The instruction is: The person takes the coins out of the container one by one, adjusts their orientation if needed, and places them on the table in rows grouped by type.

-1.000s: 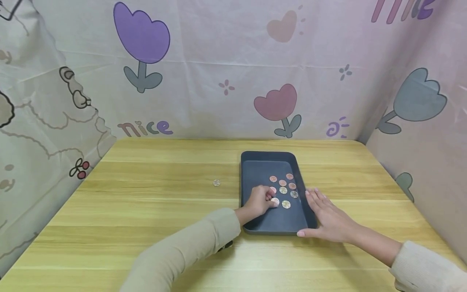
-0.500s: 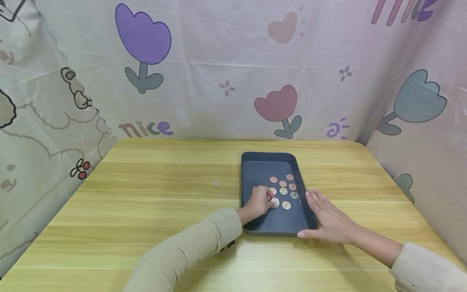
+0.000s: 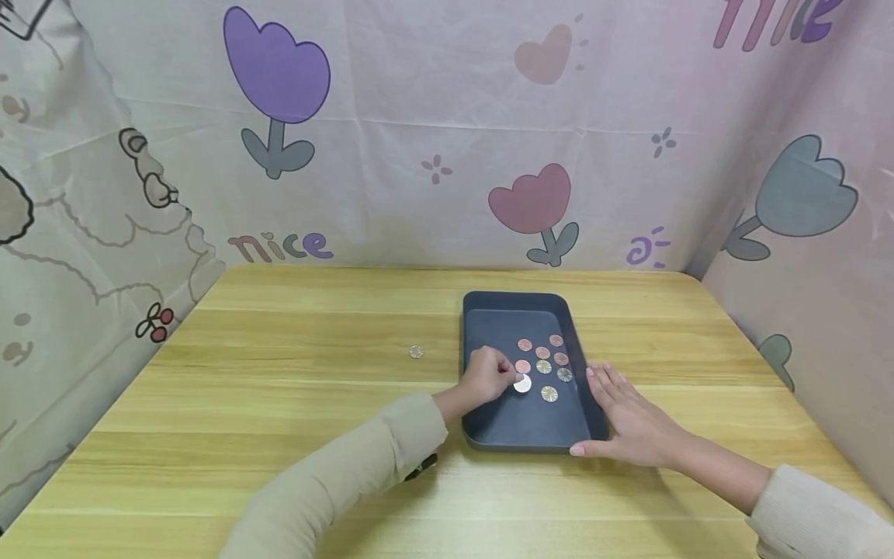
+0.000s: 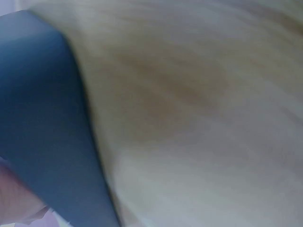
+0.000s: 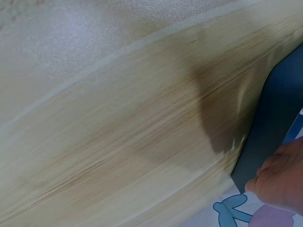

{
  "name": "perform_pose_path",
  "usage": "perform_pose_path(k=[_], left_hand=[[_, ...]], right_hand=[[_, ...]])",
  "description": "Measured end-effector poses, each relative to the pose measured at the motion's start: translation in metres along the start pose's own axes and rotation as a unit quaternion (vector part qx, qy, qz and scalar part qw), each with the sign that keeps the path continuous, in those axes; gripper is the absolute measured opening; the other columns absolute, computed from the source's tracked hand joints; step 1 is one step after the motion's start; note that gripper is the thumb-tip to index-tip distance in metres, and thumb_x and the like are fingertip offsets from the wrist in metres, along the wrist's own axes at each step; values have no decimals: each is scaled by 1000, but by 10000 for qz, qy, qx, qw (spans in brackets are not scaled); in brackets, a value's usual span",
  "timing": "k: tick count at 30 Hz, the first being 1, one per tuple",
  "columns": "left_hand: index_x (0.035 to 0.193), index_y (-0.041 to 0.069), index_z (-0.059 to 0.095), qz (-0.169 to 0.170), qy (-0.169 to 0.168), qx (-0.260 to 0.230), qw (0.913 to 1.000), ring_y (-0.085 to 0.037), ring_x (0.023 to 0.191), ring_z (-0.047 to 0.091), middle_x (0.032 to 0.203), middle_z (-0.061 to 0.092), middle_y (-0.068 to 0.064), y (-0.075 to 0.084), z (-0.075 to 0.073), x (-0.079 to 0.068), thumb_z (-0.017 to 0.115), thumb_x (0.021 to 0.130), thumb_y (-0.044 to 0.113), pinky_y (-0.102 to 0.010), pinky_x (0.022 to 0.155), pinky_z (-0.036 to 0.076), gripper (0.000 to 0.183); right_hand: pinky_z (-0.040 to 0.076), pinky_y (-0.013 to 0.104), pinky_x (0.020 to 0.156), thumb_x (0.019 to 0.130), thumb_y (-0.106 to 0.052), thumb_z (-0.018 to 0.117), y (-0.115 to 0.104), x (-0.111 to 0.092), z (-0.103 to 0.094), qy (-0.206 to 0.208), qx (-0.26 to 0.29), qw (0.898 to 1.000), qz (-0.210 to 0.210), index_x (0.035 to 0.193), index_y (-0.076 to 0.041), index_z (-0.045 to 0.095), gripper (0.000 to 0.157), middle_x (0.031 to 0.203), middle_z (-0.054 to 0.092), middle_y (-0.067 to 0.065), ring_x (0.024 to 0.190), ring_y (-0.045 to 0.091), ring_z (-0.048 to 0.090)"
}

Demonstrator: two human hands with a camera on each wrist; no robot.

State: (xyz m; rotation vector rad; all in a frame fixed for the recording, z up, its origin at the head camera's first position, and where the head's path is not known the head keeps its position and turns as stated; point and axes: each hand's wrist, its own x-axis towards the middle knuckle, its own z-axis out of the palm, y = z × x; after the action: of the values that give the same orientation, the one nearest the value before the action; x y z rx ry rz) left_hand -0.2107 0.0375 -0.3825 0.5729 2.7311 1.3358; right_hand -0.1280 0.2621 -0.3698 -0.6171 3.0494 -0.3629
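Observation:
My left hand [image 3: 486,375] reaches over the left wall of the dark rectangular tray [image 3: 518,432]. Thumb and fingers pinch the edge of a bright silvery coin [image 3: 522,383]. Several other coins lie flat in the tray, among them a gold-coloured coin [image 3: 549,394] and a copper coin [image 3: 523,366]. Against the tray's right wall, my right hand [image 3: 632,419] rests with fingers straight and thumb near the front corner. The left wrist view catches part of the left hand [image 4: 16,198] beyond the tray wall [image 4: 47,113]; the right wrist view shows right-hand fingers [image 5: 279,175] at the tray.
A single small coin [image 3: 416,352] lies on the wooden table [image 3: 314,373] left of the tray. Patterned cloth [image 3: 391,101] hangs behind the table and along both sides. A small black object [image 3: 421,467] shows under the left sleeve.
My left hand has drawn slightly left and up, and the silvery coin has shifted with its fingertips. The right hand and the tray stay where they were.

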Motion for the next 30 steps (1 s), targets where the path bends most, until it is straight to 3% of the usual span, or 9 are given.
perform_pose_path(k=[7,12,15,20,25,30], left_hand=[[73,-4,71,52,110,-263,9996,-4,52,41,67,66,-11,4,-27,1,68,83,9,-13,47,32,17],[79,-3,70,-291,237,-308,9988,-7,56,43,68,63,-7,-1,-52,-1,68,83,13,-15,49,35,17],[80,-2,70,-545,356,-372,9972,-7,58,46,67,62,-6,-10,-65,-1,67,84,14,-16,50,37,17],[82,-4,68,-827,488,-529,9940,-8,59,53,74,67,-15,-28,-85,-5,65,86,14,-17,50,40,19],[89,-5,67,-889,506,-530,9933,-17,65,59,85,68,-21,-44,-104,-10,62,89,16,-20,53,43,21],[87,-6,67,-927,590,-363,9933,-19,66,58,83,67,-21,-65,-117,-15,60,90,15,-20,55,43,22]], right_hand=[[26,59,104,68,-66,66,0,0,0,5,-25,10000,-17,140,11,26,113,147,26,29,136,47,20],[26,59,105,68,-66,66,1,0,1,38,-37,10000,-44,140,11,26,112,147,26,30,136,47,20],[26,58,105,68,-65,66,1,-1,1,60,-4,10000,-56,140,11,26,112,147,26,29,136,47,19],[25,56,106,69,-65,66,1,-1,2,43,28,10000,-37,141,10,25,112,147,24,29,137,46,18],[25,57,107,69,-65,66,1,-1,2,59,29,10000,-53,141,10,25,112,147,24,30,137,46,18],[24,57,107,69,-64,66,1,-1,2,43,44,10000,-53,141,10,24,112,147,23,30,137,46,18]])
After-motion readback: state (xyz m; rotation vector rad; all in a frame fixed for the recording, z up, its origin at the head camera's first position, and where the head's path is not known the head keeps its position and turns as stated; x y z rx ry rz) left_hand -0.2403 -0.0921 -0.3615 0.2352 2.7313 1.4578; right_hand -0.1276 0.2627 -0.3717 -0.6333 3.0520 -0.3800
